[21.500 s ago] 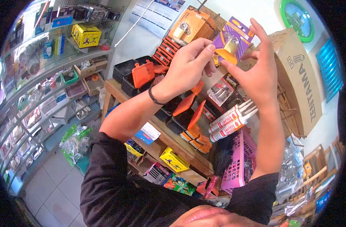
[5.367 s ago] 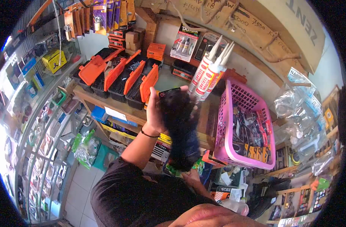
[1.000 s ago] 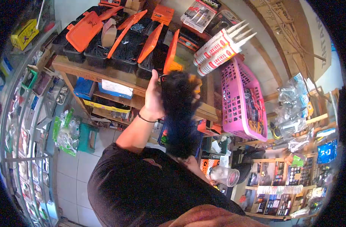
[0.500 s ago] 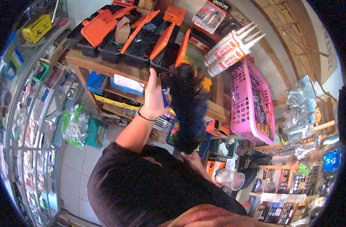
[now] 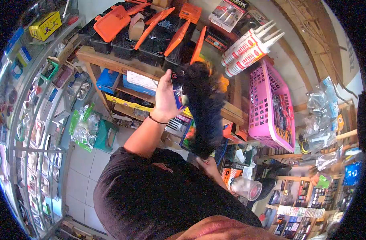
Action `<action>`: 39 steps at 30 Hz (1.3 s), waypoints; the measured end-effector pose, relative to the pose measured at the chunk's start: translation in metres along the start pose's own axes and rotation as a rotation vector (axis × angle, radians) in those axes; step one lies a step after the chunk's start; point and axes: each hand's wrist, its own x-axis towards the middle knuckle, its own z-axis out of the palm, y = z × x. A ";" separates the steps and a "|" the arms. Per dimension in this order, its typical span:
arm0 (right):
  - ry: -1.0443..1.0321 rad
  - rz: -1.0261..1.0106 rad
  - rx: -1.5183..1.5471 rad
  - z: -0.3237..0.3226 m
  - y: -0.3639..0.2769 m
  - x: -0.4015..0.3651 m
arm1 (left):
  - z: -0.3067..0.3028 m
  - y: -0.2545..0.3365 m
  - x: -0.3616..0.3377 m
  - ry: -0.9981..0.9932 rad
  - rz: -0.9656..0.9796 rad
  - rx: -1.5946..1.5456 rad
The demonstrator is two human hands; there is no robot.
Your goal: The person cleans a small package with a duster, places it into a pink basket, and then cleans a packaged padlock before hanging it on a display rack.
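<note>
My right hand (image 5: 207,164), low near my body, is closed around the lower end of a black feather duster (image 5: 205,114). The fluffy duster stretches up and away from it, blurred by motion. My left hand (image 5: 166,98), a black band at its wrist, is raised beside the duster with the thumb upward. It holds a small dark and blue carded pack (image 5: 177,91) against the palm; the duster hides part of this pack. Just beyond both hands, black bins (image 5: 151,56) with orange lids stand on a wooden shelf (image 5: 123,64).
Right of the duster, white and red silicone sealant tubes (image 5: 247,52) lie by a pink basket (image 5: 259,108) of small packs. A clear plastic container (image 5: 247,188) is near my right arm. Glass shelving (image 5: 35,152) runs along the left, with a green item (image 5: 105,132) on the tiled floor.
The view has shifted slightly, so the shelf and bins appear farther right and lower. The duster's upper part has swung a little, and more of the pack in my left hand shows.
</note>
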 end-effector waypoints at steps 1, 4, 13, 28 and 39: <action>0.015 -0.097 -0.024 0.004 0.005 -0.004 | -0.005 -0.001 0.000 0.009 -0.011 -0.001; -0.043 -0.304 -0.195 0.008 0.030 -0.001 | -0.050 0.003 0.021 -0.353 -0.280 0.142; 0.168 0.014 0.631 -0.001 0.008 -0.067 | -0.038 -0.061 0.043 0.036 -0.206 1.089; 0.187 0.105 0.497 0.016 -0.041 -0.067 | -0.087 -0.119 0.138 -0.045 -0.765 0.500; 0.176 0.145 0.843 0.024 -0.011 -0.047 | -0.103 -0.115 0.121 0.148 -0.568 0.451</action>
